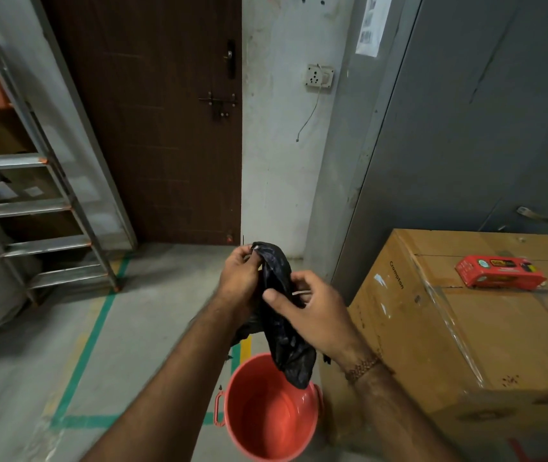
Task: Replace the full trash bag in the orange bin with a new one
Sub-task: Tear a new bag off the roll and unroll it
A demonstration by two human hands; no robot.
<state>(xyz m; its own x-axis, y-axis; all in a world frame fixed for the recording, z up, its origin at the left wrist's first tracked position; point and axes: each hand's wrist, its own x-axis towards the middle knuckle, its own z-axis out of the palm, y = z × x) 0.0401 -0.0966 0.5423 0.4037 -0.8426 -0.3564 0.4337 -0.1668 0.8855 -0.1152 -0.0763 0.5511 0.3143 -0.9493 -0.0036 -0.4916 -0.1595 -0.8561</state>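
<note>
Above the orange bin (271, 410), both hands hold 1 crumpled black trash bag (282, 315). The left hand (241, 278) pinches the bag's upper end between thumb and fingers. The right hand (312, 311) grips the bag's middle, fingers curled around the bunched film. Neither hand is free.

The bag's long axis runs from the upper left pinch down and to the right; its loose lower end hangs just over the bin's far rim, touching or nearly touching it. The bin lies directly below the hands, slightly nearer the right forearm, so the coming move is judged to be a spread of the bag mouth followed by a straight descent.

The bag is thin, glossy, wrinkled and still unopened. The bin stands upright on the floor (126, 345), with no liner visible inside, and 1 side handle faces left.

Just right of the bin stands a cardboard box (449, 328), with a red packet (500, 272) on its top near the far edge.
</note>
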